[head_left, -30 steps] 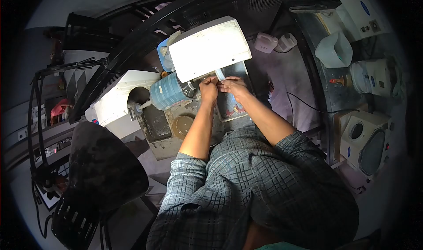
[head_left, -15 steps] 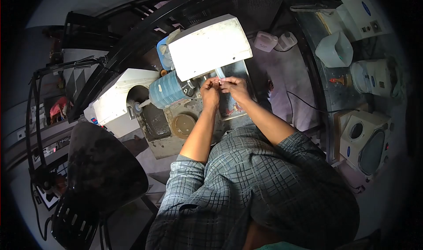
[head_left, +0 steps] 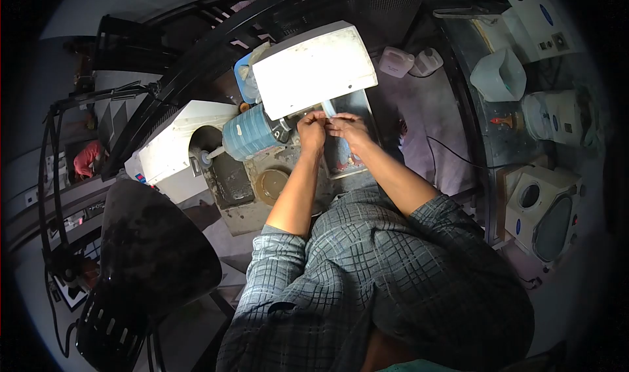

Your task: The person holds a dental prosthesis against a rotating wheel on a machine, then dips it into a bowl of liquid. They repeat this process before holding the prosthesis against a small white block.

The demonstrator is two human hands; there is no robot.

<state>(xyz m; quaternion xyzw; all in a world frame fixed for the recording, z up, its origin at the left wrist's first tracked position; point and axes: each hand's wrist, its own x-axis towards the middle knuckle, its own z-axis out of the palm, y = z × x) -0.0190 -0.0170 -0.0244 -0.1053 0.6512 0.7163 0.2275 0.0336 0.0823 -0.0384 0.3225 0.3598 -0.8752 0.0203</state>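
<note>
My left hand (head_left: 311, 133) is closed with its fingertips pinched together, just below the bright white hood of a bench machine (head_left: 314, 64). Beside it, my right hand (head_left: 351, 131) is also closed, its fingers bent toward the left fingertips. The two hands almost meet. Whatever lies between the fingers is too small and hidden to name. A pale bluish strip or tube (head_left: 328, 107) comes down from under the hood just above the fingertips. Beneath my right hand lies a shallow metal tray (head_left: 347, 173).
Left of my hands is a blue ribbed cylinder (head_left: 249, 133) by a second white housing (head_left: 180, 152). A round brown bowl (head_left: 270, 186) sits on the dirty work surface. A black lamp shade (head_left: 160, 247) stands at lower left. A bench with machines (head_left: 540, 208) is at right.
My hands stay in nearly the same place, with the left fingers curled slightly more. In the background at far left, a person in red has shifted a little.
</note>
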